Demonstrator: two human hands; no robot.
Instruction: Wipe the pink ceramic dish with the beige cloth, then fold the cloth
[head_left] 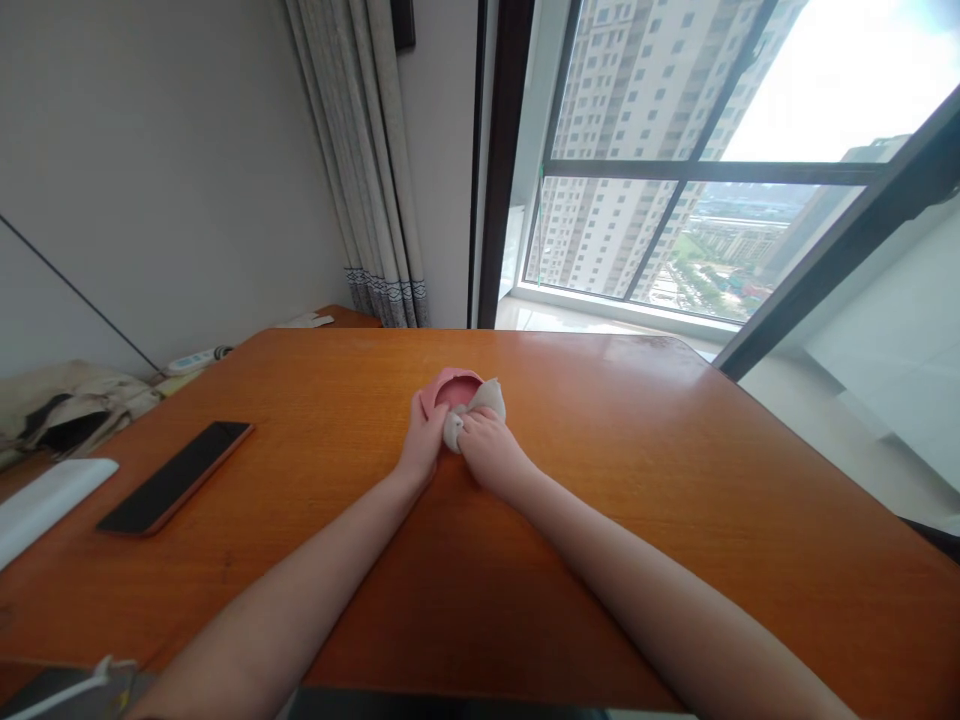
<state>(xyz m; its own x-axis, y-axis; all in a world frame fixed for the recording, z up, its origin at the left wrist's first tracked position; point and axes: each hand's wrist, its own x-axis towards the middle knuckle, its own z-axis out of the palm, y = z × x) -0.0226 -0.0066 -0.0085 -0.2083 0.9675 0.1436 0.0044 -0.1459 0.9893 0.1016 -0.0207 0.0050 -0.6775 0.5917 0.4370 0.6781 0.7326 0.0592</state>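
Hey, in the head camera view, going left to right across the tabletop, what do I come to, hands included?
White object → dark-screened phone → left hand → right hand. Left out: the pink item and pale cloth-like item, which overlap the hands.

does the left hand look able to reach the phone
Probably yes: no object shows between the left hand and the phone, though that hand holds the pink item and might need to let go.

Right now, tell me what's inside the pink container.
The pink container shows its inner wall; the whitish cloth and hands cover its near part, so anything there is hidden.
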